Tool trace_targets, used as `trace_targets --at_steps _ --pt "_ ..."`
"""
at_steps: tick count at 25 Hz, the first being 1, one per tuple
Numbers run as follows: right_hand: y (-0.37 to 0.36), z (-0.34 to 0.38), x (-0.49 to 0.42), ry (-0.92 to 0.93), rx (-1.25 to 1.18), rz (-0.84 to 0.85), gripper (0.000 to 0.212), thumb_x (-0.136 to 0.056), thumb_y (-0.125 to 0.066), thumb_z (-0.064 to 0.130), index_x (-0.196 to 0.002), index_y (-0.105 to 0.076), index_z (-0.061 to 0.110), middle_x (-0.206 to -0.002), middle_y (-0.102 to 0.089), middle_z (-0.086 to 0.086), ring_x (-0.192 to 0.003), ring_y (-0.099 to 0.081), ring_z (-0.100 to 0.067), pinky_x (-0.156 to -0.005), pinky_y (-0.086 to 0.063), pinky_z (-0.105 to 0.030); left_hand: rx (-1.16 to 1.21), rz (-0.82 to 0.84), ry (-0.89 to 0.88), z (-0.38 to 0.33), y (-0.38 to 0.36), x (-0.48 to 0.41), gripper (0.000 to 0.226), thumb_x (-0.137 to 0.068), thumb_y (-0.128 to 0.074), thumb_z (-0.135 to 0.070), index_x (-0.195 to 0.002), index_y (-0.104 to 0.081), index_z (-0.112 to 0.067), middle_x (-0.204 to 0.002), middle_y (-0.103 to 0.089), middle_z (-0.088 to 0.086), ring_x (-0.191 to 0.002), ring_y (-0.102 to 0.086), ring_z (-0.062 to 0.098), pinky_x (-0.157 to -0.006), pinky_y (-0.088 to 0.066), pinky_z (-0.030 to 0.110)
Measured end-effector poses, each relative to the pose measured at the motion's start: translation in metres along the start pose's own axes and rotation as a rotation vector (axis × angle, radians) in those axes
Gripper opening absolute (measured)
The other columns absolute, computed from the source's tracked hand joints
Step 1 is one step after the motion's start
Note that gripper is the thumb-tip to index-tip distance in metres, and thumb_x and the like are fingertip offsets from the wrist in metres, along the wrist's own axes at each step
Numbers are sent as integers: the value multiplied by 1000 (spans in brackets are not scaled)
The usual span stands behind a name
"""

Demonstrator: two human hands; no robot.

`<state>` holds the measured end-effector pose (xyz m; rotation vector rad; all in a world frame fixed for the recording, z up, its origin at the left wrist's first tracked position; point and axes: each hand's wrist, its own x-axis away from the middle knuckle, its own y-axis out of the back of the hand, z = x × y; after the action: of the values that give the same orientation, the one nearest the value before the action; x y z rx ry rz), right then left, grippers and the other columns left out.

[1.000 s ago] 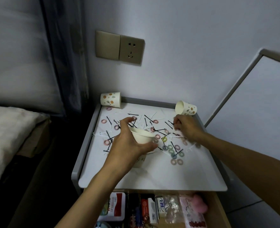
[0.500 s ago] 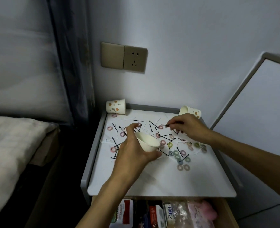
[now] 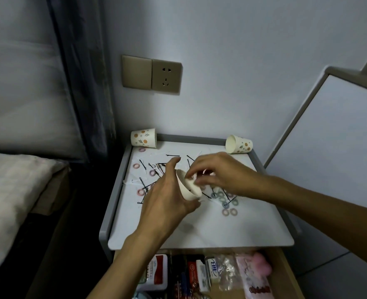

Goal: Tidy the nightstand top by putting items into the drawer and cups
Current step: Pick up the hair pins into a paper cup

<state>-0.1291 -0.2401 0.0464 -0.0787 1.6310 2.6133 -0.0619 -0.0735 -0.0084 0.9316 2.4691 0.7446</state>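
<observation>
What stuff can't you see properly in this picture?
All head view:
1. Inside the paper cup gripped by the left hand: the right hand covers its mouth.
2. Whether the right hand pinches anything: blurred, tiny.
3. Drawer contents: cut by the bottom edge, left forearm covers some.

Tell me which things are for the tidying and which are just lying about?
For the job: left hand, the paper cup it holds, right hand, hairpins, hair rings, back-left tipped cup, back-right tipped cup, open drawer.
Just there: wall socket, bed, curtain.
</observation>
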Motion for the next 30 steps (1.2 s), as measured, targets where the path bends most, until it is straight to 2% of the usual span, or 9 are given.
trace_targets --at_steps 3,5,7,10,15,21,23,27,30 --pt "6 -41 4 -296 -218 -270 11 -87 -69 7 -93 -74 13 -86 -73 3 -69 -66 -1 -69 -51 -19 -5 -17 6 2 4 -2 105 -65 -85 -42 -146 -19 -36 -127 -57 -4 -111 -56 21 -76 -43 29" --pt "7 -87 8 -490 -61 -299 11 -86 -68 6 -87 -73 16 -82 -72 2 -63 -62 1 -65 -48 -17 22 -20 13 5 7 -3 106 -63 -87 -41 -145 -19 -37 -129 -56 -3 -112 -55 22 -83 -49 34" --pt "2 -124 13 -602 102 -227 11 -83 -70 3 -83 -75 12 -82 -70 4 -73 -62 1 -66 -45 -13 68 -32 34 7 10 -6 108 -61 -88 -40 -144 -19 -39 -127 -56 -2 -111 -55 22 -86 -52 40" --pt "-13 -153 12 -648 194 -153 12 -77 -74 6 -69 -72 15 -79 -72 -2 -79 -65 -17 -69 -52 -30 111 -40 63 9 12 -11 107 -60 -89 -38 -143 -22 -39 -123 -57 -3 -109 -55 21 -89 -50 40" --pt "-29 -160 5 -655 162 -126 4 -78 -78 16 -81 -76 13 -79 -72 -1 -70 -61 -8 -56 -41 -15 111 -9 69 12 11 -16 105 -61 -89 -38 -143 -23 -39 -119 -54 -5 -107 -54 20 -88 -49 36" --pt "-30 -162 7 -647 264 -40 7 -83 -71 15 -86 -77 13 -88 -74 -6 -82 -66 -18 -60 -43 -20 116 8 83 9 7 -16 105 -61 -89 -36 -143 -23 -40 -111 -48 -9 -103 -57 22 -84 -55 43" --pt "-31 -160 6 -646 303 -16 10 -89 -65 19 -90 -74 14 -92 -71 -6 -86 -64 -22 -66 -47 -28 104 4 77 9 7 -16 104 -62 -89 -35 -144 -24 -38 -110 -48 -9 -103 -56 21 -85 -53 40" --pt "-25 -161 -14 -638 257 -137 13 -94 -53 15 -86 -63 16 -92 -68 -6 -87 -62 -26 -80 -52 -43 95 -16 82 10 7 -18 105 -62 -89 -38 -144 -24 -38 -109 -48 -8 -101 -54 20 -83 -50 35" --pt "-30 -164 -34 -656 224 -197 10 -91 -58 10 -86 -65 13 -88 -70 -10 -85 -64 -27 -79 -53 -40 101 -23 101 12 9 -20 104 -61 -88 -39 -143 -23 -40 -109 -49 -8 -102 -57 23 -84 -54 43"
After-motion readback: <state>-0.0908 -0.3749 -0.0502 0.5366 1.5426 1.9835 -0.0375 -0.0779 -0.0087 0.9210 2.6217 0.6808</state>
